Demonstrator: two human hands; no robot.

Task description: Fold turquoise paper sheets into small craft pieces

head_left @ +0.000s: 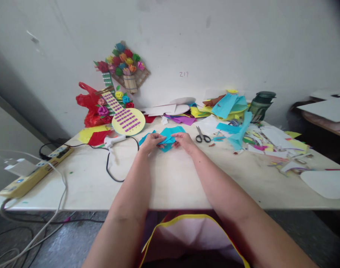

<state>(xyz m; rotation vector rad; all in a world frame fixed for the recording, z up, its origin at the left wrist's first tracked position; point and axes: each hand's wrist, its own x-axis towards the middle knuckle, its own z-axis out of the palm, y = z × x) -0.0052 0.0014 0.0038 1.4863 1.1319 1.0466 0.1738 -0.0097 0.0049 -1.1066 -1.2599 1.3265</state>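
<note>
A piece of blue paper (pixel 172 131), probably crepe, is held between my two hands over the middle of the table. My left hand (pixel 153 142) pinches its left part, thumb on top and fingers underneath. On the right side my right hand (pixel 184 141) grips the sheet in the same way. Another bit of blue paper shows just behind my left hand. Black-handled scissors (pixel 203 137) lie right of my right hand, blades pointing away. A white glue gun (pixel 114 140) rests to the left, its black cord looping toward me.
A yellow power strip (pixel 32 175) with a plugged-in charger and cables runs along the left edge. Paper-flower crafts (pixel 129 121) and a red bag (pixel 88 104) stand at the back left. Paper scraps (pixel 273 139) and a dark green bottle (pixel 261 107) are on the right.
</note>
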